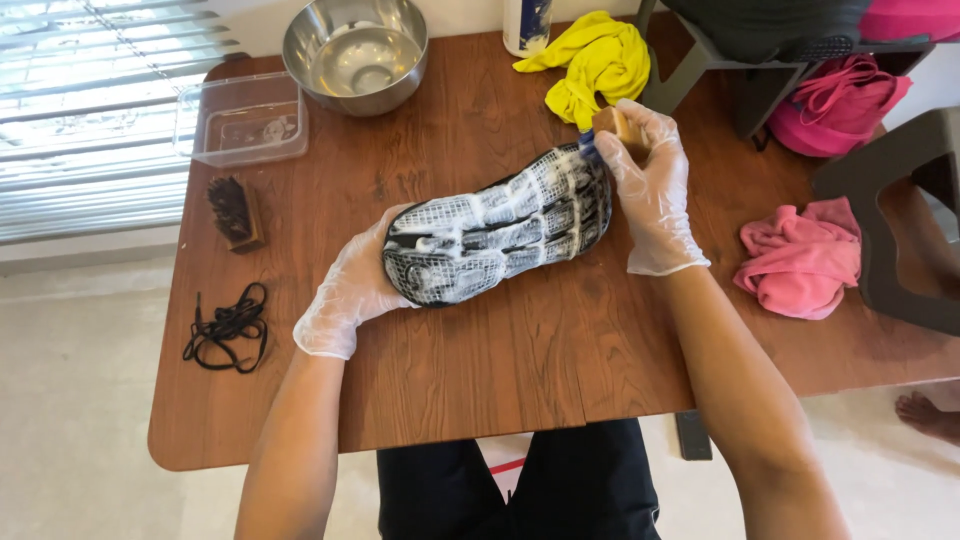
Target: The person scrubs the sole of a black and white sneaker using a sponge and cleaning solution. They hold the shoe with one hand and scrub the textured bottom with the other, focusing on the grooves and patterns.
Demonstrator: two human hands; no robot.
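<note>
A person sits at a brown wooden desk point(470, 370), both hands in thin clear gloves. A black shoe point(500, 225) lies sole-up near the middle of the desk, its tread covered in white soap foam, heel end to the left and toe end to the far right. The left hand point(350, 290) cups the heel end, its grip closed around the shoe's edge and holding it steady. The right hand point(650, 190) has its grip closed on a small wooden-backed brush point(608, 128), whose bristles touch the toe end of the foamy sole.

At the far edge of the desk stands a steel bowl point(355, 52), and just left of it a clear plastic container point(243, 120). Near that, on the left side, lies a second brush with dark bristles point(234, 212), and closer to the near-left corner a loose tangle of black shoelaces point(228, 328). A yellow cloth point(600, 62) is crumpled at the far edge just beyond the right hand, beside the lower part of a white bottle point(527, 25). A pink cloth point(800, 258) lies bunched on the right side of the desk, well apart from the shoe. Beyond the desk on the right are grey chair frames point(900, 190) and a pink bag point(840, 105). Another person's bare foot point(928, 412) shows on the floor at the right edge.
</note>
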